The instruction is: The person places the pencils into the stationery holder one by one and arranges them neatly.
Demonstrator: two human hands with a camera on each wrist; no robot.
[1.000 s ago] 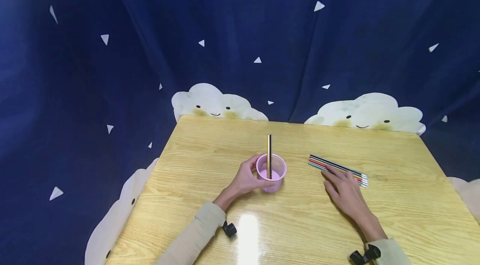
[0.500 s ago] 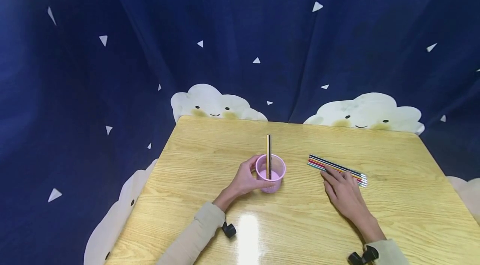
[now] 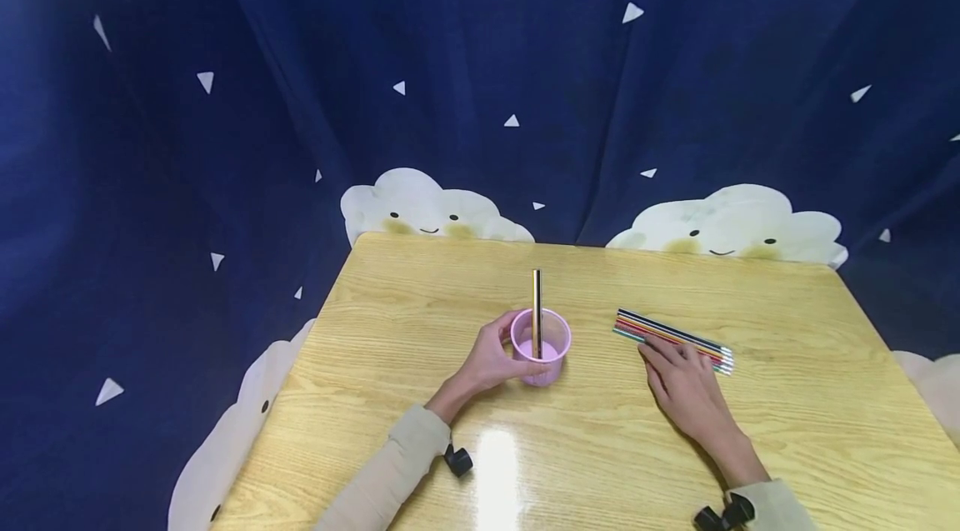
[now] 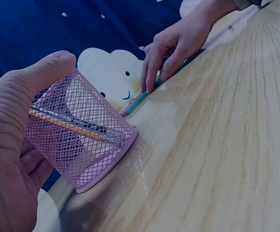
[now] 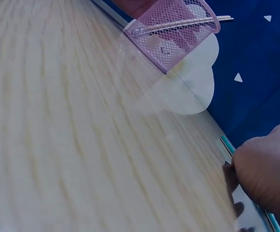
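My left hand grips a pink mesh pencil cup from its left side, thumb in front and fingers behind. Two pencils, one dark and one yellow-orange, stand close together inside it; their slant shows through the mesh in the left wrist view. To the right, my right hand rests its fingertips on the near side of a row of several pencils lying on the table. A teal pencil is nearest, directly under the fingers. The palm hides part of the row in the right wrist view.
The wooden table carries the cup and the pencils, with a bare stretch between them. Behind it hangs a dark blue curtain with white triangles and cloud figures. Each wrist wears a black camera.
My right fingertips have slid slightly toward the near side of the row, and the teal pencil's end shows a little more apart. My left hand and the cup stay as they were.
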